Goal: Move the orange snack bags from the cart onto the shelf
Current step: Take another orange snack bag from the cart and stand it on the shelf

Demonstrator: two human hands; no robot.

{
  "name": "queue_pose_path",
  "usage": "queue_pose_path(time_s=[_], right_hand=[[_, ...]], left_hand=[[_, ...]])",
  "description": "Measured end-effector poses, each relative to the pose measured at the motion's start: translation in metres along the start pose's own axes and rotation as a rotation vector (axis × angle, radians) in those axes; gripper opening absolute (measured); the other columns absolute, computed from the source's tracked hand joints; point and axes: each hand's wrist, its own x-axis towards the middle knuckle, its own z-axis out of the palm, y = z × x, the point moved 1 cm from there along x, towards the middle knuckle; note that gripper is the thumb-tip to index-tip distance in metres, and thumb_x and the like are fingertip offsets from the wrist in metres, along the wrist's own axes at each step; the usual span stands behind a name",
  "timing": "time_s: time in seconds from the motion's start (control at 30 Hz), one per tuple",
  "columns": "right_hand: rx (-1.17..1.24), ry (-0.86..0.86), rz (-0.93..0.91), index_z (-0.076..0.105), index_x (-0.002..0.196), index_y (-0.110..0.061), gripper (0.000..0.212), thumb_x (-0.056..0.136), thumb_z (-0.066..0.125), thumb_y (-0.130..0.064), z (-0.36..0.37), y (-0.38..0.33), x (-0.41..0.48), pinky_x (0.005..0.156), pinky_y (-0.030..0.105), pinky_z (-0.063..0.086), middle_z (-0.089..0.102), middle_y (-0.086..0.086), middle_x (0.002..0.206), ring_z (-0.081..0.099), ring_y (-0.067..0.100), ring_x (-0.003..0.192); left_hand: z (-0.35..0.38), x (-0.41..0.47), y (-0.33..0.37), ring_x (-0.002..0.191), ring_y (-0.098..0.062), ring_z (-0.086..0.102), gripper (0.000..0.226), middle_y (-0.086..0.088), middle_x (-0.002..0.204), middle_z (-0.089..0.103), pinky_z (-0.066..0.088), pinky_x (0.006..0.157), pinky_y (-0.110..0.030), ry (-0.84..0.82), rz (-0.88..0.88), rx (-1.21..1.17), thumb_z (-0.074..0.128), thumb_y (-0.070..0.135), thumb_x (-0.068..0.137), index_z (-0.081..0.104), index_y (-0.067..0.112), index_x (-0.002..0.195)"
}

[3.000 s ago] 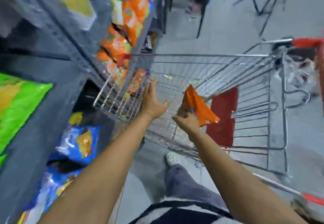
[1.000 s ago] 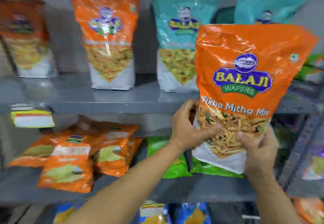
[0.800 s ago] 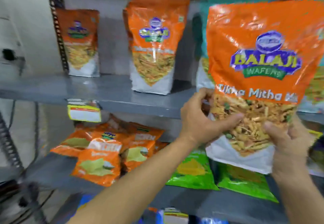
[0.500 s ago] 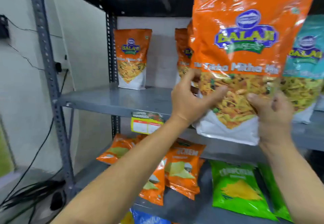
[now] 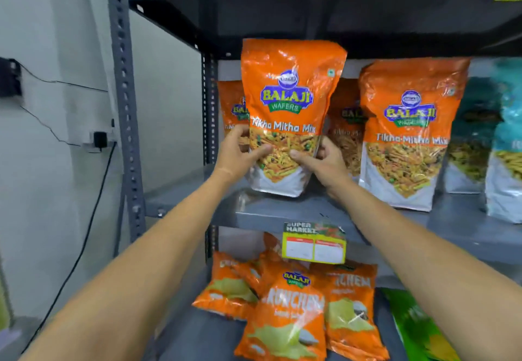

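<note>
Centre of the frame, both hands are on one orange snack bag (image 5: 291, 112), held upright with its white base just above, perhaps brushing, the grey metal shelf (image 5: 285, 211) — contact there is hard to call. The left hand (image 5: 240, 151) wraps the bag's left edge, thumb across the clear window, fingers curled behind; the right hand (image 5: 324, 160) clamps the right edge the same way, thumb pressed on the front. The print reads clearly: "BALAJI WAFERS" on a blue and green badge, then "Tikha Mitha Mix" in white lettering. Behind it, partly hidden, stands another orange bag (image 5: 230, 106) showing only scraps of the same logo. To the right, a matching orange bag (image 5: 409, 134) stands upright on the shelf with the same "BALAJI" badge and "Tikha Mitha Mix" line, and another orange one (image 5: 344, 126) sits tucked behind, between the two. At the far right edge stand teal bags (image 5: 505, 146), lettering too blurred to read. On the shelf's front lip hangs a price tag (image 5: 314, 243) headed "SUPER MARKET", its white boxes illegible. On the lower shelf lies a heap of orange packets (image 5: 285, 310) marked "BALAJI WAFERS" and "CRUNCHEM". A green packet (image 5: 418, 326) lies at lower right.
</note>
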Motion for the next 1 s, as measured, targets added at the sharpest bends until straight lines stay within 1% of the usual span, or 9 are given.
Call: queue_pose_path(time_s=[0.1, 0.17, 0.27, 0.37, 0.5, 0.63, 0.7, 0.83, 1.0], right_hand=[[-0.011, -0.026, 0.087, 0.063, 0.097, -0.022, 0.024, 0.079, 0.077, -0.019, 0.003, 0.016, 0.008, 0.068, 0.013, 0.053, 0.073, -0.014, 0.093, 0.067, 0.003, 0.091], [0.066, 0.027, 0.152, 0.063, 0.093, -0.027, 0.015, 0.082, 0.073, -0.026, -0.003, 0.020, 0.012, 0.077, 0.021, 0.051, 0.071, -0.017, 0.095, 0.064, 0.003, 0.095], [0.182, 0.102, 0.275, 0.057, 0.099, -0.029, 0.025, 0.080, 0.074, -0.029, -0.014, 0.019, 0.011, 0.089, 0.041, 0.050, 0.064, -0.001, 0.112, 0.061, 0.022, 0.106], [0.127, 0.069, 0.272, 0.053, 0.107, -0.023, 0.040, 0.076, 0.077, -0.019, -0.010, 0.019, 0.006, 0.083, 0.043, 0.053, 0.065, 0.000, 0.107, 0.064, 0.023, 0.099], [-0.026, 0.010, 0.194, 0.056, 0.094, -0.026, 0.036, 0.073, 0.078, -0.008, -0.001, 0.019, 0.003, 0.079, 0.046, 0.057, 0.069, 0.005, 0.098, 0.067, 0.027, 0.095], [-0.012, -0.020, 0.177, 0.057, 0.095, -0.025, 0.033, 0.076, 0.075, -0.005, 0.005, 0.022, 0.010, 0.058, 0.029, 0.059, 0.070, -0.002, 0.091, 0.068, 0.019, 0.083], [-0.003, -0.072, 0.191, 0.057, 0.098, -0.023, 0.033, 0.077, 0.074, -0.005, 0.016, 0.025, 0.015, 0.053, 0.023, 0.056, 0.071, -0.002, 0.092, 0.068, 0.015, 0.080], [0.017, -0.156, 0.193, 0.056, 0.103, -0.019, 0.033, 0.080, 0.073, -0.004, 0.045, 0.031, 0.029, 0.055, 0.025, 0.058, 0.069, 0.003, 0.099, 0.069, 0.014, 0.081], [-0.022, -0.195, 0.190, 0.052, 0.114, -0.017, 0.040, 0.081, 0.073, -0.009, 0.068, 0.041, 0.045, 0.080, 0.048, 0.060, 0.062, 0.012, 0.117, 0.064, 0.026, 0.103]], left_hand=[[0.003, 0.004, -0.026, 0.107, -0.024, 0.061, 0.044, -0.004, 0.115, 0.063, 0.051, 0.096, -0.046, -0.033, -0.075, 0.008, 0.075, 0.031, 0.077, 0.053, 0.014, 0.112], [0.003, 0.005, -0.034, 0.107, -0.021, 0.060, 0.039, -0.002, 0.114, 0.062, 0.051, 0.097, -0.043, 0.007, -0.140, -0.116, 0.072, 0.034, 0.079, 0.055, 0.018, 0.111], [-0.007, 0.010, -0.039, 0.099, -0.017, 0.061, 0.021, 0.007, 0.101, 0.063, 0.054, 0.077, -0.034, 0.065, -0.194, -0.302, 0.072, 0.034, 0.079, 0.057, 0.032, 0.094], [-0.013, 0.010, -0.047, 0.104, -0.023, 0.060, 0.031, 0.007, 0.105, 0.062, 0.051, 0.067, -0.032, -0.062, -0.320, -0.358, 0.074, 0.028, 0.078, 0.056, 0.032, 0.103], [-0.008, 0.009, -0.047, 0.123, -0.029, 0.052, 0.063, -0.007, 0.128, 0.054, 0.048, 0.096, -0.052, -0.208, -0.373, -0.292, 0.078, 0.016, 0.073, 0.048, 0.020, 0.129], [-0.020, 0.010, -0.049, 0.120, -0.027, 0.054, 0.065, -0.007, 0.127, 0.056, 0.050, 0.095, -0.057, -0.195, -0.335, -0.224, 0.084, 0.022, 0.066, 0.051, 0.023, 0.122], [-0.031, 0.012, -0.055, 0.119, -0.025, 0.055, 0.069, -0.006, 0.126, 0.058, 0.051, 0.095, -0.054, -0.161, -0.319, -0.181, 0.086, 0.025, 0.063, 0.052, 0.023, 0.122], [-0.056, 0.015, -0.068, 0.114, -0.024, 0.056, 0.062, -0.007, 0.124, 0.059, 0.052, 0.092, -0.048, -0.092, -0.288, -0.141, 0.083, 0.021, 0.067, 0.051, 0.020, 0.120], [-0.071, 0.020, -0.074, 0.095, -0.003, 0.056, 0.050, 0.012, 0.102, 0.058, 0.052, 0.069, -0.025, -0.100, -0.296, -0.183, 0.076, 0.015, 0.076, 0.046, 0.025, 0.115]])
